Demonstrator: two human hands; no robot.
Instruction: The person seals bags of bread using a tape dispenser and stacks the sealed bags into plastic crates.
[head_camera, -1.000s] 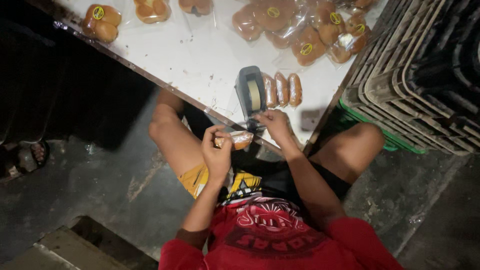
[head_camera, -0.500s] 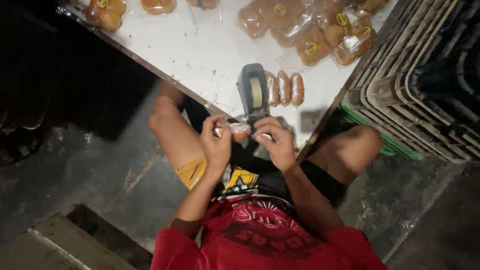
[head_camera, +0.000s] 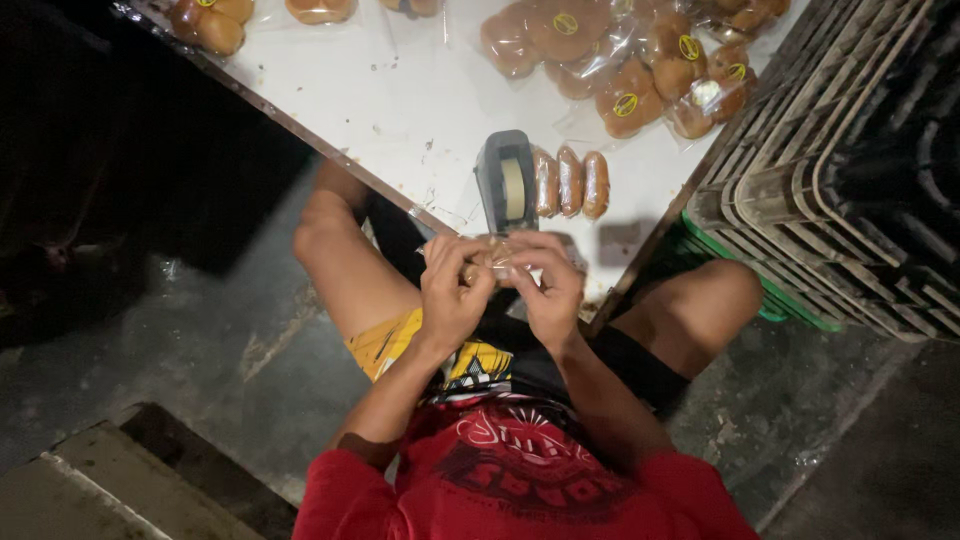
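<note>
Both hands meet over the near edge of a white table. My left hand and my right hand together grip a small clear plastic bag of buns, mostly hidden by my fingers. Just beyond them stands a grey tape dispenser with a roll of tape. Three unwrapped buns lie in a row to its right.
A pile of bagged buns lies at the table's far right, more bagged buns at the far left. Stacked grey plastic crates on a green crate stand to the right. My bare knees flank the table corner above a concrete floor.
My right hand has come back from the tape dispenser to join the left hand. Both hands have drawn the bag together at the table edge.
</note>
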